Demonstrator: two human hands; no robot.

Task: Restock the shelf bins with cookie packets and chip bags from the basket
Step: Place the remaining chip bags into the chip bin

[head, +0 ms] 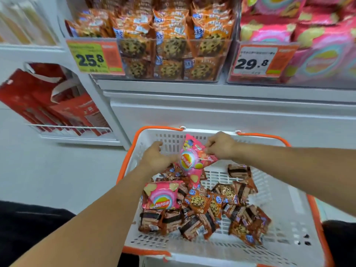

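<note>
A white basket [285, 245] with orange rim holds several brown and orange cookie packets [198, 201] and a pink chip bag [162, 196] lying at its left. My right hand [221, 145] pinches the top edge of a second pink chip bag [191, 160], raised above the packets. My left hand [157, 158] touches that bag's left side with relaxed fingers. On the shelf above, a clear bin [173, 60] is filled with orange cookie packets, and the bin [317, 60] to its right holds pink chip bags.
Price tags reading 25.8 [94, 57] and 29.8 [256, 61] hang on the bins' fronts. A white shelf front [212, 112] stands right behind the basket. Red paper bags [57, 105] sit in a wire rack at the left.
</note>
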